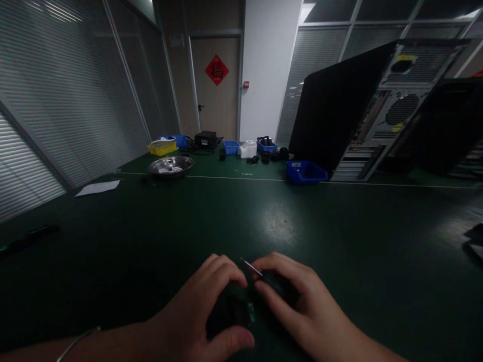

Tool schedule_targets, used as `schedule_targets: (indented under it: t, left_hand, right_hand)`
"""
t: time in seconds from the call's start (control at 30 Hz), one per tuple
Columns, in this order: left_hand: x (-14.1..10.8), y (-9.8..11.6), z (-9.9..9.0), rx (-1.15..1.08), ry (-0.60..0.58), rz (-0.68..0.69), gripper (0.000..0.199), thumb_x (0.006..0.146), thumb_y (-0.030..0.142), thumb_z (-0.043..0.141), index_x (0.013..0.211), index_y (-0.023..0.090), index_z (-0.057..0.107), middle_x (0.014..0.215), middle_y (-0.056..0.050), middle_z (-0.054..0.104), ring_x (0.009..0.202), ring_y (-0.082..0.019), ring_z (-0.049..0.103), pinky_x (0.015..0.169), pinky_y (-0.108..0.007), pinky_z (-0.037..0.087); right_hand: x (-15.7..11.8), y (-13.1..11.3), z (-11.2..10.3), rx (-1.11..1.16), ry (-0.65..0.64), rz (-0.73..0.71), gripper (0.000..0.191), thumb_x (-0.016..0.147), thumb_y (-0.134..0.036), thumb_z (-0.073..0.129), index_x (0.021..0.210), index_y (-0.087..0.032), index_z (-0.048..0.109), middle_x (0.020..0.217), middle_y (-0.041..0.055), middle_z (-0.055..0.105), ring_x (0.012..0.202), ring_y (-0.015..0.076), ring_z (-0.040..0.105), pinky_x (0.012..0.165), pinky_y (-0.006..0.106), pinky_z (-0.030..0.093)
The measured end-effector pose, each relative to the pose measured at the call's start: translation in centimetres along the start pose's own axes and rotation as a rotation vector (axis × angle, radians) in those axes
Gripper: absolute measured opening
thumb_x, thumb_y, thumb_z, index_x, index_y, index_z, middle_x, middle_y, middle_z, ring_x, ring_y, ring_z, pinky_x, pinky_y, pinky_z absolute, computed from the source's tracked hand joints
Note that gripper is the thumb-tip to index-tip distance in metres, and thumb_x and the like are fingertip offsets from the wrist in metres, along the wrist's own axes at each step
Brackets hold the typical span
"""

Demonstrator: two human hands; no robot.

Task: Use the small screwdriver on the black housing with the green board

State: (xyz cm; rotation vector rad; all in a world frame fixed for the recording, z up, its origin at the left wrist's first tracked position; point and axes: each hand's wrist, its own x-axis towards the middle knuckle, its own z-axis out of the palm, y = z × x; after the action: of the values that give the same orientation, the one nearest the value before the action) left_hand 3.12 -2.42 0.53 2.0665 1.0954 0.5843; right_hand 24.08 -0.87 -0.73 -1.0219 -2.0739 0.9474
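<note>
My right hand (298,296) pinches a small screwdriver (252,267) between thumb and fingertips; its thin metal shaft points up and left, and most of the handle is hidden in the palm. Close beside it, my left hand (211,301) curls around a small black device (238,310) with a bit of green circuit board showing at its right side. The device is dark against the table, so its outline is hard to make out. The screwdriver tip is above the device, apart from it.
On the dark green table (181,221) stand a metal bowl (171,167), a yellow basket (162,148), a blue bin (305,172) and a white device (248,149). A large computer case (339,105) rises at the right. Paper (98,187) and a black object (30,237) lie left.
</note>
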Motion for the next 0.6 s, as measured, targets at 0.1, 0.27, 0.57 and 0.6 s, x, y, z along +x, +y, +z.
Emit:
schedule_targets:
  t: [0.1,0.27,0.57,0.6]
  left_hand:
    - [0.3,0.5,-0.1,0.098,-0.074,-0.030,0.049,0.065,0.034,0.084,0.105,0.015,0.060,0.109,-0.012,0.061,0.099,-0.031,0.054,0.092,-0.046,0.042]
    - [0.2,0.3,0.3,0.097,-0.073,-0.006,0.032,0.072,0.013,0.071,0.102,0.014,0.060,0.106,-0.011,0.061,0.098,-0.029,0.054,0.090,-0.046,0.044]
    - [0.0,-1.4,0.6,-0.063,0.107,0.061,0.048,0.077,0.006,0.058,0.121,0.021,0.049,0.107,-0.007,0.054,0.093,-0.021,0.057,0.083,-0.037,0.050]
    - [0.1,-1.6,0.6,-0.085,0.118,0.061,0.047,0.077,0.006,0.058,0.120,0.022,0.049,0.109,-0.007,0.054,0.094,-0.021,0.058,0.084,-0.037,0.051]
  right_hand:
    - [-0.3,0.0,0.1,-0.055,-0.039,0.046,0.021,0.081,-0.003,0.054,0.091,-0.021,0.057,0.086,0.0011,0.064,0.077,0.0181,0.063,0.068,0.030,0.050]
    - [-0.3,-0.5,0.1,-0.130,-0.139,0.062,0.031,0.070,0.002,0.057,0.088,-0.022,0.055,0.085,0.0000,0.064,0.074,0.0185,0.061,0.064,0.029,0.048]
    - [-0.2,-0.9,0.7,-0.219,-0.142,0.096,0.026,0.071,-0.004,0.066,0.088,-0.020,0.056,0.092,0.0051,0.063,0.081,0.0230,0.061,0.066,0.032,0.046]
    - [-0.2,-0.8,0.7,-0.222,-0.138,0.096,0.026,0.071,-0.003,0.065,0.088,-0.020,0.056,0.091,0.0052,0.063,0.080,0.0231,0.061,0.065,0.032,0.046]
